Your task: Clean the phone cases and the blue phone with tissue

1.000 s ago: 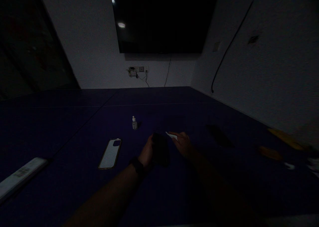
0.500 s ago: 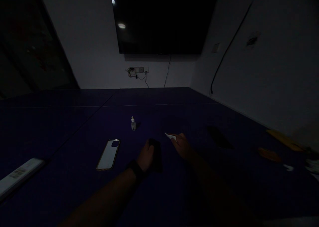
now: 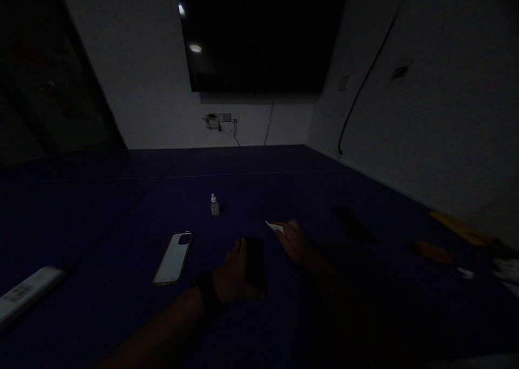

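Note:
My left hand, with a dark band on the wrist, grips a black smartphone along its left edge. The phone's dark face is turned up, low over or on the dark blue table. Slightly farther off and to the right, my right hand is closed on a small white piece that looks like a folded wipe. It is apart from the phone. Left of my left hand lies a phone case with a camera cutout. A small dropper-type bottle with a white top stands beyond both hands.
A long white box lies at the far left of the table. To the right are a dark flat slab, an orange-brown item, a small white piece and a yellow item. The room is dim.
My left hand has shifted nearer and left, from a fist over the phone to a grip on its edge, so more of the phone shows. My right hand still holds the white piece.

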Motion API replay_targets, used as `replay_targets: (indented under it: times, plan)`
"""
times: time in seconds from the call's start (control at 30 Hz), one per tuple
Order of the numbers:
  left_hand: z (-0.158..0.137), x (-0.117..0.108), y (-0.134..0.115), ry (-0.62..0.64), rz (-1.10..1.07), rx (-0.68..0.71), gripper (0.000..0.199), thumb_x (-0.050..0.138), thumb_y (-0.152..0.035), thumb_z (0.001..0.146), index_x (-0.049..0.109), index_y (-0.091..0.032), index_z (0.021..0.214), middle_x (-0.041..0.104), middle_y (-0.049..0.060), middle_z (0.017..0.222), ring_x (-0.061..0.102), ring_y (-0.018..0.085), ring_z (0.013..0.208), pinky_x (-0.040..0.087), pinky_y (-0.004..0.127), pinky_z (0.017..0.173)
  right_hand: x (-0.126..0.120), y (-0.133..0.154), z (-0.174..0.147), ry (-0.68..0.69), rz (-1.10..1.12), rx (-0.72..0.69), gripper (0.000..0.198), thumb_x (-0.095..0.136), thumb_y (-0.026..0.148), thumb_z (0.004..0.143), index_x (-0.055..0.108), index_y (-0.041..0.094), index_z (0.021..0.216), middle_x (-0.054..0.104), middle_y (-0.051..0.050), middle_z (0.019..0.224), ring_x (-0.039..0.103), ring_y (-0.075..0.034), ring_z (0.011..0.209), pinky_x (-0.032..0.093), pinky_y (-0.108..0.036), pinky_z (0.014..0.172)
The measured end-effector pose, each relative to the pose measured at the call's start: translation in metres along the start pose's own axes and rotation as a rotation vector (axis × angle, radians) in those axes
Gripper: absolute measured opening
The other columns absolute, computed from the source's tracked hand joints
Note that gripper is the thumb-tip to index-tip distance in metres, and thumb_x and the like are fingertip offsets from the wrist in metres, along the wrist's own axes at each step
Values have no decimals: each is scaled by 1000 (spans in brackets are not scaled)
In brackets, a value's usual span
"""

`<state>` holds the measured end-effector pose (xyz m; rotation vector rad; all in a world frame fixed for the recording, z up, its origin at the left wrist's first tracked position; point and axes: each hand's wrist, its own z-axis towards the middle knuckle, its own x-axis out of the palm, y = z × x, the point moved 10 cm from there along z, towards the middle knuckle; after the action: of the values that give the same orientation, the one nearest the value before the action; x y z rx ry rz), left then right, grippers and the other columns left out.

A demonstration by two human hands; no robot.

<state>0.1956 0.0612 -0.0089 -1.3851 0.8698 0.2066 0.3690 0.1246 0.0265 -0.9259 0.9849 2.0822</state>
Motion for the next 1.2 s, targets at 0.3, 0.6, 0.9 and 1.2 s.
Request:
replay_targets:
  times: [0.3,0.6,0.9,1.2]
  plan:
    - [-17,3,-8,-106,278,49,129,87,-33,57,12,-15,160,41,23,155,42,45,136,32,58,115,15,-1,-4,63,-37,-2,40,37,30,105,65,27,133,75,-7,101,63,-22,90,50,-37,83]
    - [-18,-8,1,-114,381,159,148,87,-68,45,14,-12,160,28,25,161,28,49,146,29,62,118,24,18,-10,172,-54,-125,39,42,28,103,61,27,137,66,-6,136,63,-24,103,48,-42,93]
    - [-5,-15,8,13,478,302,144,68,-87,56,12,-3,159,14,31,163,11,47,153,17,64,122,19,23,-4,313,-130,-182,41,44,17,95,65,27,129,70,-7,129,65,-24,111,49,-43,98]
    - [-8,-9,5,25,377,383,145,73,-80,59,-5,-11,160,18,29,163,21,47,151,10,70,121,16,36,-5,243,-106,-132,45,40,22,98,58,32,139,64,-4,139,59,-22,127,39,-50,113]
